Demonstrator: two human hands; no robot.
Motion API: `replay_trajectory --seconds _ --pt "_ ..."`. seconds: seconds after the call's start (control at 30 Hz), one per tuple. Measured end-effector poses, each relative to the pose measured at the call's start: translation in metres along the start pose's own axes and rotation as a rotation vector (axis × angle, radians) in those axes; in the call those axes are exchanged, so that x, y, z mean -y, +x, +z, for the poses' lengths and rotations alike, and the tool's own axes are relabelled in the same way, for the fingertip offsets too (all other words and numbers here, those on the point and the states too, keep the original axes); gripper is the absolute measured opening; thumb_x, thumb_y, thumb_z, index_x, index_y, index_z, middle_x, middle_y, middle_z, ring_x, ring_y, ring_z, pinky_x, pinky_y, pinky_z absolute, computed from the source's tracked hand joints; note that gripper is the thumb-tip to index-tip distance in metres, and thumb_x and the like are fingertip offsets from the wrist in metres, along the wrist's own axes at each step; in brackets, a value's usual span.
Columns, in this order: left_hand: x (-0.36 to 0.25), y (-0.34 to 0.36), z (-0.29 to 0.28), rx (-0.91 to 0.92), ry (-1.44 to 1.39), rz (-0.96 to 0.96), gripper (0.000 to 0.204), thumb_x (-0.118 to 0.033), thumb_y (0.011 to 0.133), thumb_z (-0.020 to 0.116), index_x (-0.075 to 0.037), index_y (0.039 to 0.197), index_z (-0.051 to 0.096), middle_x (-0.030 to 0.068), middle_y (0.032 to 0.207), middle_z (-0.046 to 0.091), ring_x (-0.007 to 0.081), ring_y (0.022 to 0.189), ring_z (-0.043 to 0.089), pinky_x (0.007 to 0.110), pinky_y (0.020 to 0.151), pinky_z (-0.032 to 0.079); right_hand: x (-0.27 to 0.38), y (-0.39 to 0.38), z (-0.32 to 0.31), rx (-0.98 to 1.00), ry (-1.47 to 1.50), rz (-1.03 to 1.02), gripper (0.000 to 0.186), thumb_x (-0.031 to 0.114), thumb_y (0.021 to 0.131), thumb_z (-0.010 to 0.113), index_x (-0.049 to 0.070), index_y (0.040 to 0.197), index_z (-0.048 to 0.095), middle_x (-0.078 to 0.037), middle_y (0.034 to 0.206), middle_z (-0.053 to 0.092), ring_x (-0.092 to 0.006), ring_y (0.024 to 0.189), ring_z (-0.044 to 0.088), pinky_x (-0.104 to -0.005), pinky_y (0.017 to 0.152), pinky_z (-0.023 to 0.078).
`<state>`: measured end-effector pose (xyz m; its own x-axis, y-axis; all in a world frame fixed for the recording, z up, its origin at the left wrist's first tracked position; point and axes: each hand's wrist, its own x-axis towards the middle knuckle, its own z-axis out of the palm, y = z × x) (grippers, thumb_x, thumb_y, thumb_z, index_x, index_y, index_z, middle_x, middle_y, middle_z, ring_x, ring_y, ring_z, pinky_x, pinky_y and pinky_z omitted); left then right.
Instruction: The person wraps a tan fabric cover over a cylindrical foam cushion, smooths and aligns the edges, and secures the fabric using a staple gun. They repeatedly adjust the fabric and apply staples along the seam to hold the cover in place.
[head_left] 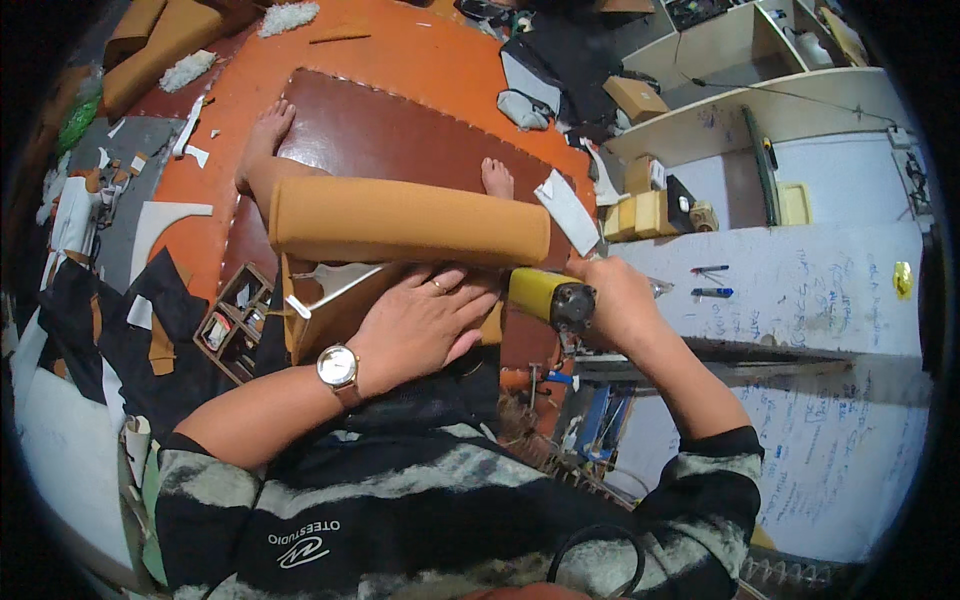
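Observation:
A tan upholstered piece (410, 218) with a thick rolled edge lies across my lap. My left hand (425, 320) rests on its near side below the roll, fingers stretched out and lying flat; a watch and a ring are on that arm and hand. Just right of those fingertips is a yellow staple gun (532, 294) with a dark round cap, its nose against or close to the piece. My right hand (612, 298) is closed around the tool, its grip mostly hidden. A whitish strip of lining (330, 290) shows in the fold left of my left hand.
A wooden compartment box (240, 322) with small items stands at left, near black fabric scraps (170, 310). On the right are a white board (800, 300) with handwriting and pens, and yellow foam blocks (640, 214). My bare feet rest on a brown-red mat (400, 130).

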<state>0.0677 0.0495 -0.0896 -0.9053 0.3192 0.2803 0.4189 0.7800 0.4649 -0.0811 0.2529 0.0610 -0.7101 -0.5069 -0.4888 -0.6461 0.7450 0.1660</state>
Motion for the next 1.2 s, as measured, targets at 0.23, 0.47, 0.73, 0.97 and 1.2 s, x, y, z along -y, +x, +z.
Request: replay_trajectory --seconds 0.23,0.47,0.73,0.97,1.2 --pt "0.001 -0.001 -0.007 -0.004 0.015 -0.009 0.050 -0.043 0.107 0.059 -0.016 0.149 0.061 0.0019 0.144 0.067 0.0277 0.136 0.058 0.045 0.110 0.050 -0.003 -0.009 0.012 -0.026 0.220 -0.066 0.038 0.017 0.084 0.083 0.012 0.121 0.076 -0.019 0.102 0.080 -0.0383 0.102 0.078 -0.0472 0.092 0.061" --pt "0.005 0.000 -0.003 -0.046 0.041 0.017 0.051 -0.045 0.105 0.063 -0.017 0.148 0.062 0.0011 0.147 0.066 0.0281 0.134 0.059 0.048 0.106 0.051 -0.065 -0.027 0.144 -0.003 1.204 0.073 0.060 0.012 0.087 0.091 0.006 0.142 0.068 -0.008 0.128 0.077 -0.0197 0.116 0.072 -0.0379 0.103 0.056" --pt "-0.003 0.001 -0.044 0.040 -0.355 0.116 0.046 -0.035 0.099 0.076 -0.010 0.137 0.070 0.0104 0.143 0.070 0.0349 0.128 0.064 0.048 0.106 0.053 -0.063 -0.002 0.482 -0.042 0.946 0.259 0.056 0.024 0.096 0.071 0.003 0.147 0.061 -0.022 0.142 0.070 -0.0401 0.134 0.063 -0.0514 0.112 0.048" --pt "0.051 0.019 -0.193 -0.263 -0.303 -0.315 0.043 -0.032 0.098 0.080 -0.007 0.133 0.075 0.0188 0.118 0.080 0.0309 0.104 0.079 0.042 0.091 0.061 -0.075 0.073 0.344 0.001 1.019 0.229 0.037 0.029 0.093 0.074 0.001 0.118 0.078 -0.016 0.104 0.080 -0.0272 0.100 0.075 -0.0414 0.085 0.060" --pt "0.090 0.154 -0.199 -0.192 0.212 -0.185 0.038 -0.037 0.099 0.075 -0.012 0.127 0.078 0.0189 0.109 0.081 0.0392 0.098 0.078 0.050 0.089 0.062 -0.044 0.167 -0.011 -0.924 0.993 -0.272 0.050 0.023 0.101 0.072 -0.001 0.145 0.064 -0.019 0.121 0.078 -0.0286 0.111 0.075 -0.0403 0.096 0.058"
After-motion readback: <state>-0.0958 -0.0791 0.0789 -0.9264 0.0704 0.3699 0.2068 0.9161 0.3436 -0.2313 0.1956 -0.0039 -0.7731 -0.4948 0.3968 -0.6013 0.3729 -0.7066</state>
